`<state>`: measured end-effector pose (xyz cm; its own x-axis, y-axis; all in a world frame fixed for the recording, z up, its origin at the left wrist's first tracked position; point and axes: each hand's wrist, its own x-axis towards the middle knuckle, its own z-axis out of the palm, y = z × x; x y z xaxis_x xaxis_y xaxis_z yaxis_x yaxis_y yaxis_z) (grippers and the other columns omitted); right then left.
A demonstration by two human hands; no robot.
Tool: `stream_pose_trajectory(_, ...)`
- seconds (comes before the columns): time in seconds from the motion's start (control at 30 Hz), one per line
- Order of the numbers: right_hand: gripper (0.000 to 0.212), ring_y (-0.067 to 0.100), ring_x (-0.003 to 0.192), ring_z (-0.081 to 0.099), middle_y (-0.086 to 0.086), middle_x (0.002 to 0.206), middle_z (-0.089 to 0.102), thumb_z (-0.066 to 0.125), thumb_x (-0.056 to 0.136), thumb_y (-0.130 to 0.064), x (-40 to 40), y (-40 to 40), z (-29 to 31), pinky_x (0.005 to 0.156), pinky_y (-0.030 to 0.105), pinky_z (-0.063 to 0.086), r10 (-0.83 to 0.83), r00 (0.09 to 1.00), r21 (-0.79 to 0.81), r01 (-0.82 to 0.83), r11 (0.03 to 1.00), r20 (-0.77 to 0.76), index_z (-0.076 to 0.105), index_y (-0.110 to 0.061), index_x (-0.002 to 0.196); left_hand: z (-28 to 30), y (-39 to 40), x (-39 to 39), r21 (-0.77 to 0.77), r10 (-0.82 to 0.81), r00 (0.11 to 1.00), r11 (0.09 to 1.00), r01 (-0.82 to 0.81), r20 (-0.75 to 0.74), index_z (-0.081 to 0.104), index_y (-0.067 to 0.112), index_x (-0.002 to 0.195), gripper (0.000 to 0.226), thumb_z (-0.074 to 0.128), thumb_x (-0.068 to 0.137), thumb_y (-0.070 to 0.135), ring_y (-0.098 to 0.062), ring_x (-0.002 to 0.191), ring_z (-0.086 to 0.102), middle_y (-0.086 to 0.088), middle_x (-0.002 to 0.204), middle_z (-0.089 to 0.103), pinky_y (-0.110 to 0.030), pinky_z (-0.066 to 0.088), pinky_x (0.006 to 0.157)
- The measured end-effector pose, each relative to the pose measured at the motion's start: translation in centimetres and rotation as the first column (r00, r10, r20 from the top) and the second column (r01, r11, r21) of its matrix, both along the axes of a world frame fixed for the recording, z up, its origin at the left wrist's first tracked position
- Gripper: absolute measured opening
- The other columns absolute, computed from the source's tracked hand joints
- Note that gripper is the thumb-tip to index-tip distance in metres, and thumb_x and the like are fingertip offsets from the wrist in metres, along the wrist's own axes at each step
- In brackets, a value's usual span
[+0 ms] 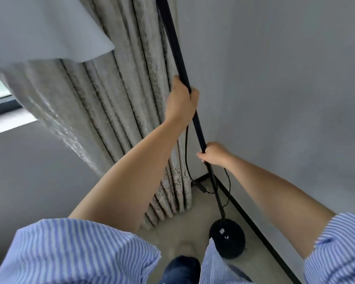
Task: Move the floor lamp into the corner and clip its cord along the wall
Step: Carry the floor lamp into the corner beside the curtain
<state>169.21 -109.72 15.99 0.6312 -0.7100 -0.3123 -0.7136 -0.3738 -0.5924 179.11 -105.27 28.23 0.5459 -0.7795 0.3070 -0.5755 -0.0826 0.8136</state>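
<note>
You've got both hands on the floor lamp's pole (pixel 176 46) right now. Your left hand (pixel 181 100) is wrapped around it higher up, fingers curled tight round the black tube, and your right hand (pixel 212 153) is closed on it lower down, so the two grips sit well apart along the pole. The pole is tilted, with the top leaning off to the left and out past the top edge of the view.

The round black base (pixel 226 238) sits down by the dark baseboard (pixel 252 220) of the grey wall (pixel 285 89) on your right, close to the corner but not tucked fully into it. I can't tell if the base is flat on the floor (pixel 203 203) or lifted a bit.

The cord (pixel 186 152) hangs loose behind the pole, drops toward the corner and loops across to the right near the floor, with a small inline block (pixel 200 186) on it that looks like a switch. It isn't fixed to the wall anywhere.

The patterned curtain (pixel 115 103) hangs just left of the pole. Your striped blue sleeves (pixel 74 251) fill the bottom of the view.
</note>
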Motion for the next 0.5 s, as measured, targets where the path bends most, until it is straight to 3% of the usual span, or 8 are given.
stream_pose_trajectory(0.07,0.039,0.034,0.089,0.065,0.022,0.097,0.071,0.047,0.091,-0.028,1.8,-2.5,0.0,0.082,0.035,0.05,-0.019,1.0,-0.01,0.019,1.0,-0.008,0.068,0.004,0.086,0.0,-2.6,1.5,0.004,-0.013,1.0,1.0,0.013,-0.007,0.035,0.009,0.105,0.014,0.042,0.093,0.009,-0.012,0.049,0.043,0.009,0.061,0.04,-0.022,0.031,0.039)
stream_pose_trajectory(0.13,0.035,0.033,0.09,0.064,0.02,0.097,0.07,0.049,0.089,-0.027,3.1,-4.8,0.1,0.081,0.036,0.05,-0.046,0.999,-0.014,0.046,0.999,-0.013,0.066,0.004,0.088,0.2,-4.9,2.6,0.032,-0.012,1.0,0.999,0.013,-0.014,0.032,0.003,0.12,0.029,0.041,0.094,0.01,-0.01,0.05,0.045,0.01,0.063,0.042,-0.022,0.031,0.039)
stream_pose_trajectory(0.2,0.028,0.033,0.084,0.062,0.017,0.085,0.067,0.051,0.087,-0.023,4.3,-6.8,0.3,0.07,0.033,0.048,-0.062,0.998,-0.016,0.062,0.998,-0.026,0.062,0.002,0.082,0.2,-7.0,3.5,0.049,-0.021,1.0,0.999,0.022,-0.021,0.03,0.002,0.124,0.033,0.042,0.094,0.011,-0.007,0.052,0.046,0.005,0.069,0.049,-0.022,0.033,0.042)
stream_pose_trajectory(0.27,0.021,0.027,0.072,0.055,0.005,0.065,0.054,0.051,0.086,-0.019,5.4,-8.6,0.5,0.056,0.028,0.041,-0.059,0.998,-0.033,0.058,0.998,-0.033,0.052,-0.007,0.069,-0.1,-8.6,4.2,0.062,-0.02,0.999,0.998,0.022,-0.025,0.031,0.002,0.123,0.032,0.042,0.094,0.01,-0.015,0.058,0.05,-0.004,0.082,0.053,-0.026,0.043,0.049)
stream_pose_trajectory(0.4,0.041,0.014,0.048,0.039,-0.001,0.051,0.036,0.049,0.083,-0.013,7.0,-11.6,0.5,0.044,0.025,0.028,-0.026,1.0,-0.047,0.026,0.999,0.001,0.03,-0.019,0.048,-0.4,-10.8,4.8,0.09,0.028,0.999,0.996,-0.03,0.024,0.022,-0.008,0.132,0.045,0.042,0.095,0.008,-0.033,0.082,0.06,-0.025,0.099,0.061,-0.041,0.054,0.074)
stream_pose_trajectory(0.5,0.042,0.016,0.051,0.041,-0.001,0.052,0.036,0.048,0.085,-0.014,7.4,-13.3,0.1,0.046,0.026,0.027,0.008,1.0,-0.052,-0.007,0.999,0.014,0.029,-0.02,0.048,-0.7,-12.4,4.7,0.108,0.053,0.995,0.992,-0.061,0.082,0.02,-0.012,0.132,0.047,0.042,0.096,0.008,-0.039,0.089,0.064,-0.03,0.104,0.062,-0.046,0.056,0.077)
